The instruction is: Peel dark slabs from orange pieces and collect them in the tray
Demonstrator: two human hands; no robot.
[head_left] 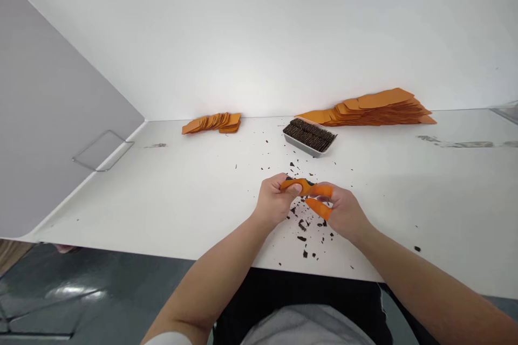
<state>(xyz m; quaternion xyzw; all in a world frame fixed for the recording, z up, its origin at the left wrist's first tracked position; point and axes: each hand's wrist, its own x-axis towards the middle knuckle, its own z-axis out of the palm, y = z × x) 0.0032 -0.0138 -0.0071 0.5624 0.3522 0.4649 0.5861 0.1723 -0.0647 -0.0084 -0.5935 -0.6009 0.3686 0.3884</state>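
Note:
My left hand (275,200) is closed on a thin, flat orange piece (300,186), thumb on top, just above the white table. A dark strip shows along the piece's far edge. My right hand (342,209) is at the right end of the same piece, its index finger against it and its thumb a little apart. Bright orange covers, like finger cots, sit on that thumb and index finger. The other right fingers are partly hidden. Under and around both hands lie many dark brown flakes (302,225).
Beyond my hands stands a shallow grey tray (301,145) packed with thin dark sheets on edge. Overlapping orange pieces (380,108) lean along the white wall at right; a smaller row (210,122) lies at left. A bent wire stand (103,151) is by the left panel.

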